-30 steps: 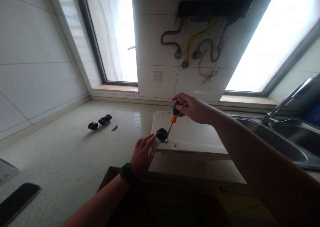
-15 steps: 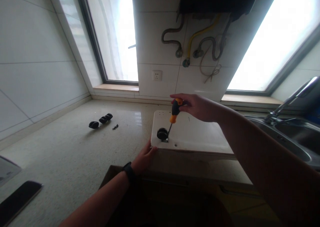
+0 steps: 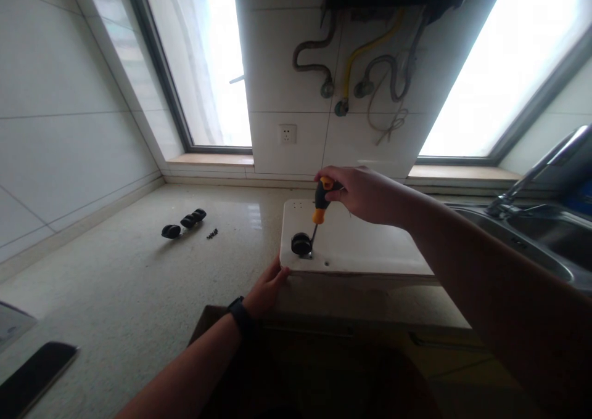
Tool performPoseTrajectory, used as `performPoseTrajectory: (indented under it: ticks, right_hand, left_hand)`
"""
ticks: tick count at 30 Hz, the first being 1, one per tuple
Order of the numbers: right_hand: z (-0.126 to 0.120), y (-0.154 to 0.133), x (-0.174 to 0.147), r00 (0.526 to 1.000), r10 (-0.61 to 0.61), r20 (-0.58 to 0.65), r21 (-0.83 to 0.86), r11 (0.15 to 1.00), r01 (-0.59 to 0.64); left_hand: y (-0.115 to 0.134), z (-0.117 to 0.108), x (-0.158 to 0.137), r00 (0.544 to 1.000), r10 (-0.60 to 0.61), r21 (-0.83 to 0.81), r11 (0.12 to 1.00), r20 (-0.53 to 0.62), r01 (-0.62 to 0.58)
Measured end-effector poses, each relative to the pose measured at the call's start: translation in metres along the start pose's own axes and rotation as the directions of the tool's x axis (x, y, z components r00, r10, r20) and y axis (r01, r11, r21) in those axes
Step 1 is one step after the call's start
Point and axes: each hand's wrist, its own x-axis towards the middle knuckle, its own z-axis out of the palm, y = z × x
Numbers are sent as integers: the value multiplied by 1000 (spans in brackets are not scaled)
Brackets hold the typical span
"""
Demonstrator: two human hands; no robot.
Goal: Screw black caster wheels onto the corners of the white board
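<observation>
My right hand (image 3: 354, 190) is closed round the black and yellow handle of a screwdriver (image 3: 320, 206), held nearly upright. Its shaft runs down beside a black caster wheel (image 3: 301, 243), to the metal plate under it; the exact tip is hard to make out. The caster sits near the front left corner of a white board (image 3: 370, 246) lying on the counter. At that corner my left hand (image 3: 267, 289) grips the board's edge, thumb near the top and the other fingers partly hidden. A dark screw or hole (image 3: 327, 264) shows right of the caster.
More black casters (image 3: 193, 219) lie on the counter (image 3: 139, 271) to the left, with several small screws (image 3: 212, 233) beside them. A dark phone (image 3: 37, 376) rests at the lower left. A steel sink (image 3: 531, 246) with a faucet (image 3: 531, 175) is at the right.
The view has tilted slightly, so the surroundings sit a little higher in the picture. The screwdriver handle has turned slightly in my right hand; my left hand keeps its place on the board.
</observation>
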Motion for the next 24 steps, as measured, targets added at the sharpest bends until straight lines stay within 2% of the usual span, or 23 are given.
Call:
performPoseTrajectory:
  ticks: [9, 15, 24]
  right_hand:
    - [-2, -12, 11, 995, 102, 21, -191, 977, -96]
    - [5, -12, 8, 986, 162, -39, -256, 952, -166]
    - [1, -7, 12, 984, 173, -48, -509, 843, -173]
  left_hand:
    - [-6, -4, 3, 999, 33, -21, 999, 3, -32]
    - [0, -2, 1, 1000, 13, -59, 998, 6, -13]
    - [1, -1, 1, 1000, 0, -32, 999, -27, -1]
